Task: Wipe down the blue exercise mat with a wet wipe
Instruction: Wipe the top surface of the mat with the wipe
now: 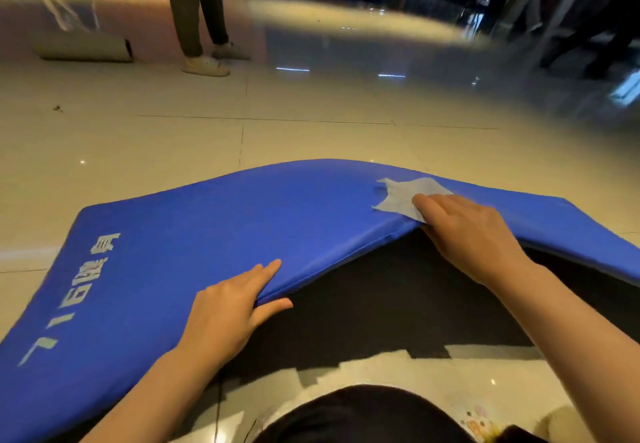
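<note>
A blue exercise mat (180, 235) is lying on a tiled floor, its near edge arching upward and baring a black underside (pale lettering is running along its left end), while a crumpled grey-white wet wipe (401, 195) is resting on the raised crest.

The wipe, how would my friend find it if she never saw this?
Look for the big blue mat on the tiled floor. Near its far edge, on the right, the right hand presses a thin, pale grey wipe. It is the only crumpled sheet on the mat.
</note>
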